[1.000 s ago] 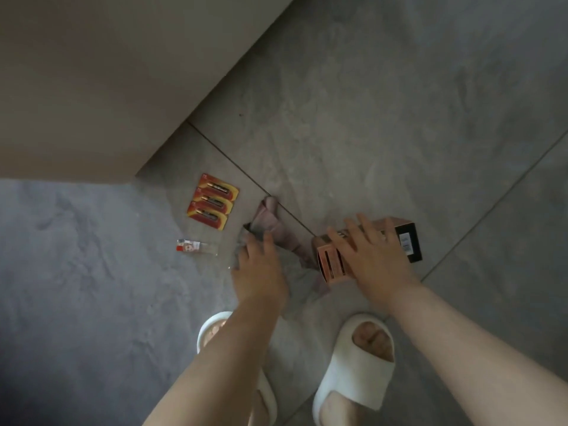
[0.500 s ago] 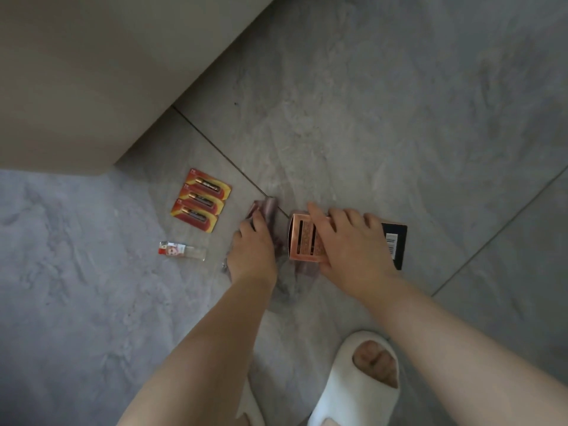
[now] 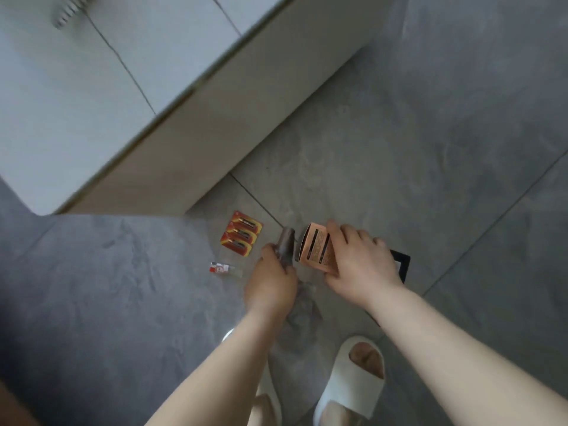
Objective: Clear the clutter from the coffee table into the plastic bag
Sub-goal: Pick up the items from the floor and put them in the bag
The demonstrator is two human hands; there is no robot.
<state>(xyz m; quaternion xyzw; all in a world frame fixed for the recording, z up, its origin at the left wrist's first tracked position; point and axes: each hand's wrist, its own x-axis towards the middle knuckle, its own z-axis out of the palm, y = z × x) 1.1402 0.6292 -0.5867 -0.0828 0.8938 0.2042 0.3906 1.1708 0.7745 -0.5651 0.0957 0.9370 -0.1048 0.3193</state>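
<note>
Gripping the orange box (image 3: 316, 249) in our right hand (image 3: 358, 262), we pinch the thin plastic bag (image 3: 302, 312) with our left hand (image 3: 270, 282); its contents stay hidden.

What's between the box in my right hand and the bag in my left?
Nothing visible. The right hand grips the pink box right beside the bag that the left hand holds; only bare floor shows between them.

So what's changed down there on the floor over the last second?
The right hand has closed round the orange box and tipped its open end up. The left hand has gathered the thin plastic bag into its grip. The battery pack and small tube lie where they were.
</note>
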